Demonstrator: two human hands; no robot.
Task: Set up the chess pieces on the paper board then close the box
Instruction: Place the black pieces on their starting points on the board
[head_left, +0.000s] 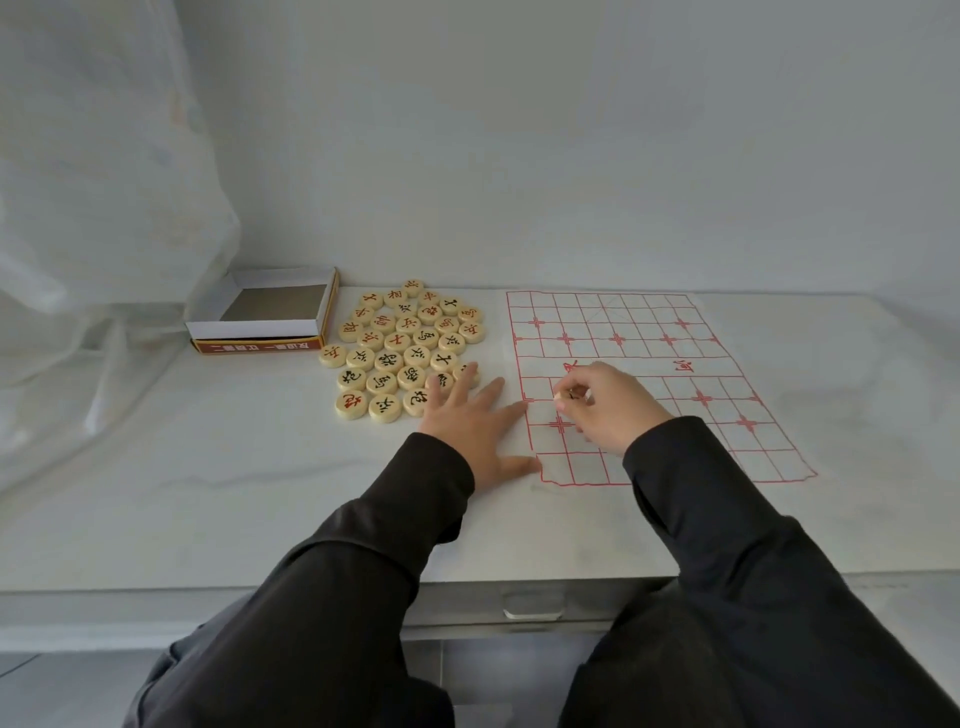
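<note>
Wooden pieces (405, 353): heaped left of paper board (623, 322); probably light, hard, smooth; take by rim.
Right hand (608, 405): fingertips pinch one piece (571, 396) above board.
Left hand (472, 421): fingers spread flat, touching heap.
Box (254, 328): open, left of heap.

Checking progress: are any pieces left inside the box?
No, the open box shows only its bare cardboard bottom; pieces lie beside it.
</note>
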